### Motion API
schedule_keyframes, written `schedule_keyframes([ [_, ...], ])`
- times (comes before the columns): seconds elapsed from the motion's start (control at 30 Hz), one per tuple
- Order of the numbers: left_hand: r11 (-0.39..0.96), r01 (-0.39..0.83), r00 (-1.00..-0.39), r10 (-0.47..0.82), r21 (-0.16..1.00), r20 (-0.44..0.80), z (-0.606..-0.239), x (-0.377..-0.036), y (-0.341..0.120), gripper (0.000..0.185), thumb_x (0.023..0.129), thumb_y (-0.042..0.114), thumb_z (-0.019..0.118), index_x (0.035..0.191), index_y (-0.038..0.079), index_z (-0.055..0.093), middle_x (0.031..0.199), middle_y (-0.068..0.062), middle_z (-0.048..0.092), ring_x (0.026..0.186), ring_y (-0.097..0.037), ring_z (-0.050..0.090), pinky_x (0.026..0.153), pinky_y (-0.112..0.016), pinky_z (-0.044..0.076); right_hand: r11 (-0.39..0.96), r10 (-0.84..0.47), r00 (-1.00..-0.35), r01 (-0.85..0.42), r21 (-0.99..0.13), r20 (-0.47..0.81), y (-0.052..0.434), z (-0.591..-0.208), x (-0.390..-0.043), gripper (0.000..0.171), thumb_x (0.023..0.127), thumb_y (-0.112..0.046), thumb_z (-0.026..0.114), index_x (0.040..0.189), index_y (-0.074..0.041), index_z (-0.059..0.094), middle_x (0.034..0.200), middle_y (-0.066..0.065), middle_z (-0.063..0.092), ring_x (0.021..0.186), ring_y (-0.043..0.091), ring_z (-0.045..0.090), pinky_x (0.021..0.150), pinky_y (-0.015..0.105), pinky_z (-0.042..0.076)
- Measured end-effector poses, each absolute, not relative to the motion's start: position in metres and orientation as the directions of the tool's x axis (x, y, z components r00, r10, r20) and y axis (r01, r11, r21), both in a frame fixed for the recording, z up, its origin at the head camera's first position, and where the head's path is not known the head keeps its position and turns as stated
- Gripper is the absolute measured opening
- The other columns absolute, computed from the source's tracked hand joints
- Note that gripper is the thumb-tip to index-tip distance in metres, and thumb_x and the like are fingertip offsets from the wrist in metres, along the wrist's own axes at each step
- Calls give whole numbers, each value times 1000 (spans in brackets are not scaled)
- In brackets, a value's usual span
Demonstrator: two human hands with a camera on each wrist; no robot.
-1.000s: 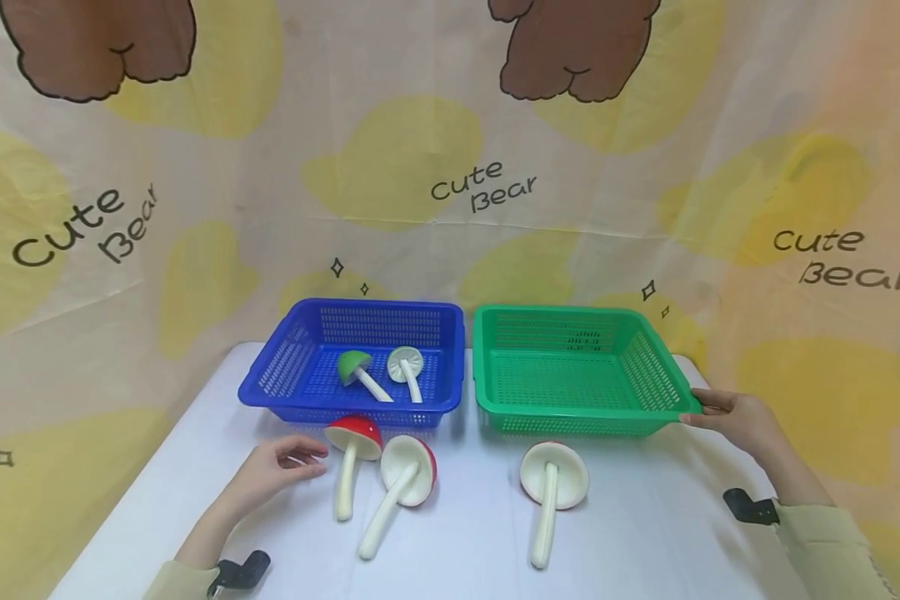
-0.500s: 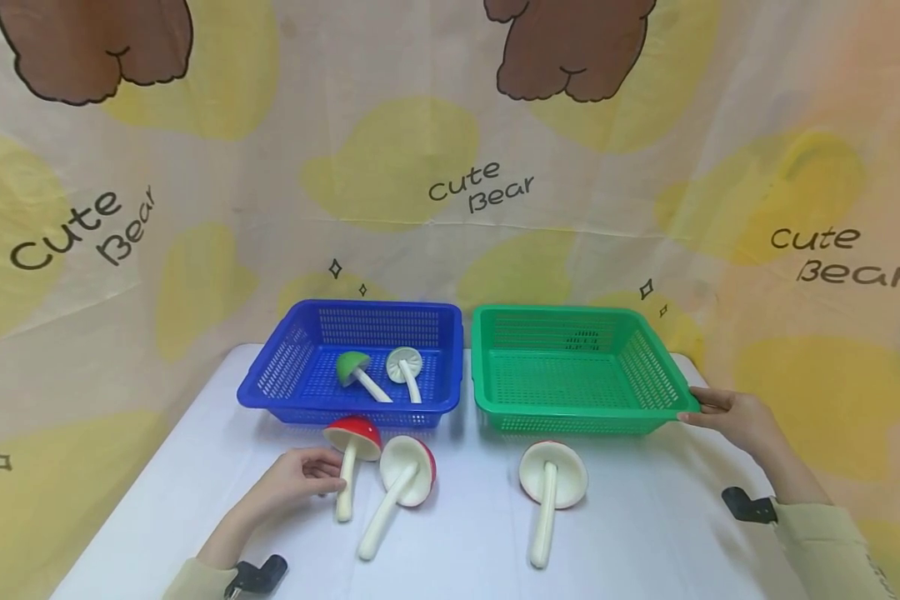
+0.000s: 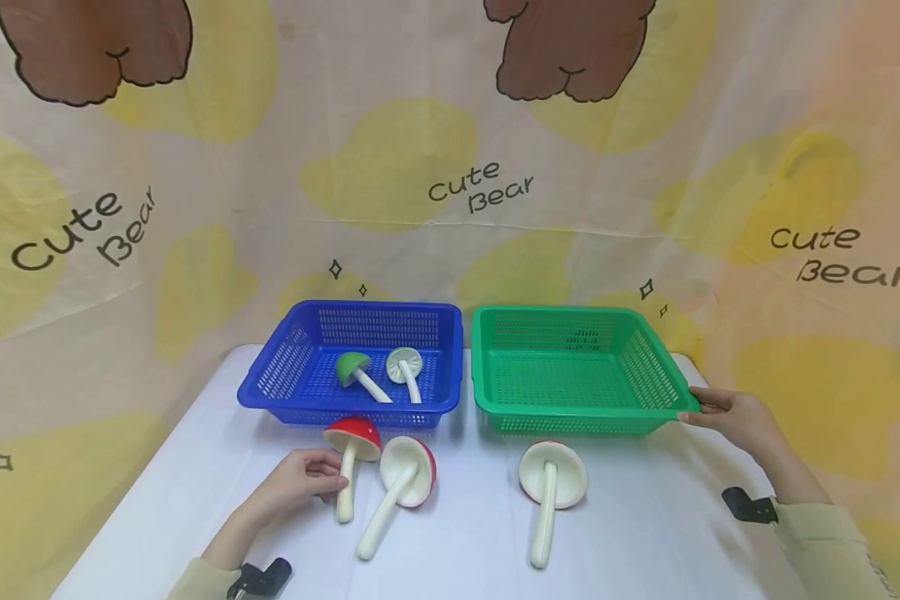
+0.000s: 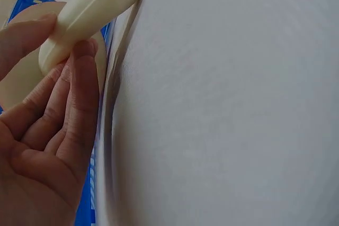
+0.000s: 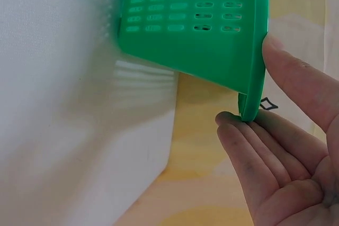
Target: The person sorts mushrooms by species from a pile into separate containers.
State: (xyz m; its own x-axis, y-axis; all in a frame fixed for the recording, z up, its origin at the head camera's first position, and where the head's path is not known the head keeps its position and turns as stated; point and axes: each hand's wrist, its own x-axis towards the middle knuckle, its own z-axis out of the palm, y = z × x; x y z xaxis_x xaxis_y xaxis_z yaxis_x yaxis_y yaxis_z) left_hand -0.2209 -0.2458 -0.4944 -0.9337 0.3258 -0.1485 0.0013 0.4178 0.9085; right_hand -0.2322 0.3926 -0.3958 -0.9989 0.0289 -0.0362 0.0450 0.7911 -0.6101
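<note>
While low, left grip (image 3: pixel 300 477) astride stem (image 4: pixel 94 10).

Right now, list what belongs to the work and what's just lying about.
Likely part of it:
left hand pinching a red-capped mushroom
right hand gripping the green basket
two more red-capped mushrooms
blue basket
two mushrooms inside it

Likely just about:
bear-print backdrop
white table
black wrist devices

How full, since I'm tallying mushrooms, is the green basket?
The green basket looks empty: head view shows bare floor, though front rim hides some.

The green basket (image 3: pixel 581 414) looks plastic, the held mushroom (image 3: pixel 353 452) smooth.
</note>
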Motion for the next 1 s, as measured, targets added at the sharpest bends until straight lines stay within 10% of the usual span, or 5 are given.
schedule_keyframes([
  [1.0,385,223,-894,448,896,30,-416,-222,-194,31,79,24,77,101,5,67,89,-9,69,82,-19,67,70,-27,59,795,32,-999,49,-605,-39,394,-397,-233,80,82,-46,70,136,7,45,117,27,62,120,52,45,89,65,43],
])
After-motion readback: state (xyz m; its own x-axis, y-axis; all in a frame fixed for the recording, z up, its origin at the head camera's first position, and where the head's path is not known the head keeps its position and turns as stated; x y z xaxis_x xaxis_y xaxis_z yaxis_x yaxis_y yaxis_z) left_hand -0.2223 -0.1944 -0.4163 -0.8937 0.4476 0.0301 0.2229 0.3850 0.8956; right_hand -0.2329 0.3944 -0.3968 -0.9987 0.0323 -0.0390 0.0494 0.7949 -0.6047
